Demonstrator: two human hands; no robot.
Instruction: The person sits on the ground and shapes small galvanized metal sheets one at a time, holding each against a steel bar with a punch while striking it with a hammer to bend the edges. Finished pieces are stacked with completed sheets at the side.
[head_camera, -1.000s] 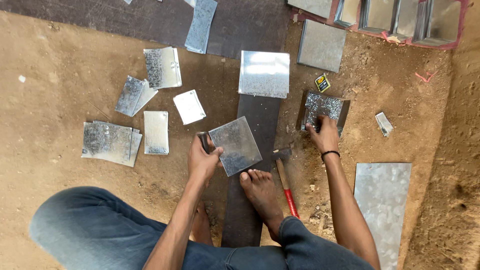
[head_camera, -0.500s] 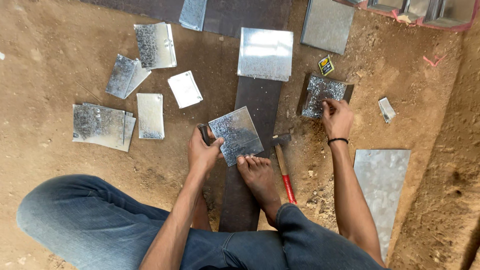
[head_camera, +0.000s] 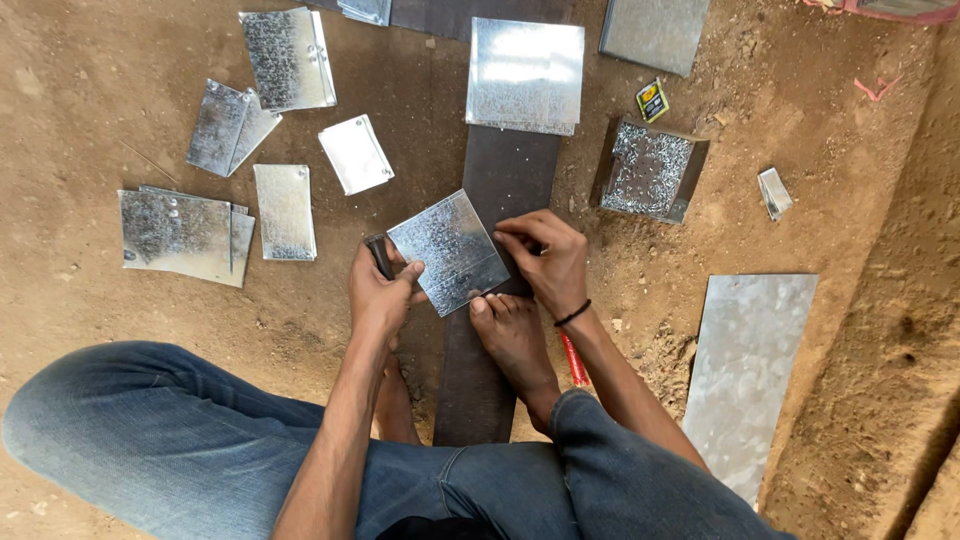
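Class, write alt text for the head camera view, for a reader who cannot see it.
A person seated on bare earth holds a small square metal sheet on a dark plank, left hand also gripping a dark tool, right hand and a bare foot steadying it.

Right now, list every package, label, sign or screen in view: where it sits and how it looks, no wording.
Small packet: on the dirt just above the tray of small metal bits, right of the dark plank; squarish, yellow and black.
No signs or screens show.
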